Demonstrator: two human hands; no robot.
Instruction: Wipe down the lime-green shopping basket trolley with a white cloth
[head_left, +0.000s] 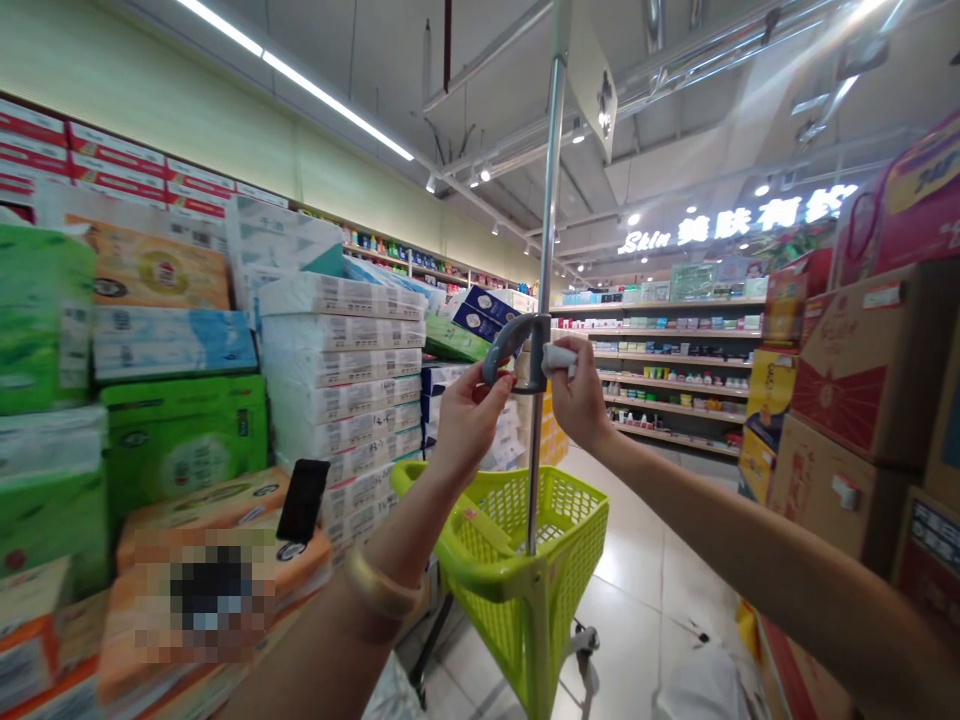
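Note:
A grey curved plastic handle [516, 352] is fixed on an upright metal pole [552, 170] that rises from a lime-green shopping trolley [469, 580]. My left hand [474, 412], with a gold-coloured bangle on its wrist, pinches the lower left end of this handle between thumb and fingers. On the pole's other side my right hand [576, 392] is closed around a crumpled white wipe or tissue [556, 360]. That wad presses against the right side of the handle's mount. The fingers of my right hand are partly hidden behind it.
Tall stacks of white packs [341, 375] and green packs [184, 435] stand on the left. A black phone-like object [303, 500] rests over orange packs. Cardboard boxes [836, 505] line the right side. Shelves [667, 370] stand beyond the tiled floor [630, 540].

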